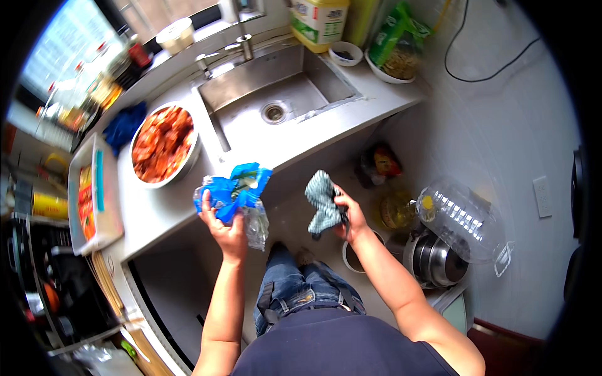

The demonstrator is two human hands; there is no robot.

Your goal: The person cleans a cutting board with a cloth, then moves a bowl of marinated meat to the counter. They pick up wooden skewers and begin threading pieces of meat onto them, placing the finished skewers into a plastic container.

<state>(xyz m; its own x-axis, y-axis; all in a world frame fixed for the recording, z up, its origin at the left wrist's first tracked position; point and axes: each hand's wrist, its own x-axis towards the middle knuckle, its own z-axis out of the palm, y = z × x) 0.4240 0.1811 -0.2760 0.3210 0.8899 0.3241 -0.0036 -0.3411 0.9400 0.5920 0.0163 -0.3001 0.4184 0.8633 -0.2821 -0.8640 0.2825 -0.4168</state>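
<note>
My left hand [226, 230] grips a crumpled blue and clear plastic wrapper [237, 192] just beyond the counter's front edge. In my right hand [350, 214] is a bunched grey-green cloth [323, 202], with something dark partly hidden behind it. Both hands are raised over the floor, apart from each other. A large white bowl [190, 162] heaped with red, sauce-coated pieces [162, 143], apparently meat, stands on the counter to the left of the steel sink [291, 89].
Left on the counter is a plastic bin [101, 235] with red packets. Bottles [99, 89] line the window side. A yellow jug [317, 23] and small bowl [345, 54] stand right of the sink. A large clear bottle [463, 218] and steel pots [435, 258] are low at right.
</note>
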